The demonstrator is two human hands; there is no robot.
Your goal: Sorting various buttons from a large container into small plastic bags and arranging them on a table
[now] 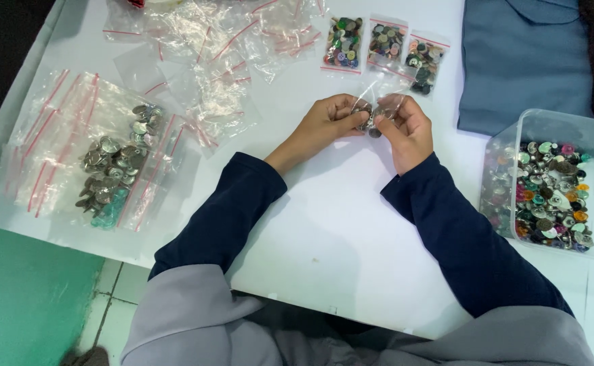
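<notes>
Two hands meet over the middle of the white table [324,224]. My left hand [324,125] comes in from the left, wrist bent, thumb and fingers pinched on one edge of a small clear bag of buttons [377,114]. My right hand [408,135] faces it, fingers closed on the bag's other edge, so the bag sits clamped between both hands, just above the tabletop. Dark blue sleeves cover both forearms, elbows spread wide.

Surface: three filled bags of mixed buttons [381,47] lie in a row just beyond my hands. Heap of empty clear bags with red strips [209,47] further left. Pile of silver buttons [114,163] on flat bags near the left edge, well apart from my hands. Clear plastic tub [541,122] of coloured buttons at right. Blue-grey folded cloth [520,61] beyond the tub. Green floor [19,298] and pale tiles below the table's edge.
</notes>
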